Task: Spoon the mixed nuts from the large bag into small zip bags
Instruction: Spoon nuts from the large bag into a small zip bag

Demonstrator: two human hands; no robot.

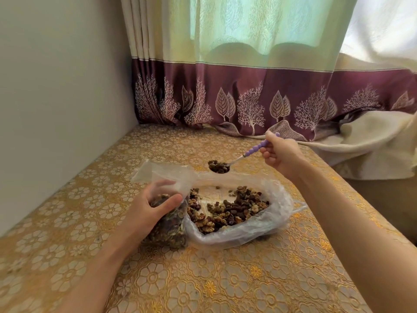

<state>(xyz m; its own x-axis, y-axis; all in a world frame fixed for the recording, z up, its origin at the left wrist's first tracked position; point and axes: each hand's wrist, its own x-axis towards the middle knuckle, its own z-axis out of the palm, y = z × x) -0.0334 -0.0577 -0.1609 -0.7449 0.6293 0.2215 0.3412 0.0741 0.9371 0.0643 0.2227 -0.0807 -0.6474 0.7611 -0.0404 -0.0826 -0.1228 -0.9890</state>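
Note:
A large clear plastic bag [274,219] lies open on the table, with mixed nuts [230,207] spread inside it. To its left stands a small zip bag [168,233], mostly full of nuts, its mouth open at the top. My left hand [147,207] grips that small bag around its upper part. My right hand [282,154] holds a spoon [237,160] by its purple beaded handle. The spoon's bowl is heaped with nuts and hovers above the far edge of the large bag, right of the small bag's mouth.
The table carries a gold floral cloth [203,279]. A grey wall [56,109] runs along the left side. A green and maroon curtain [248,98] hangs behind, and a cream cloth [372,141] lies at the back right.

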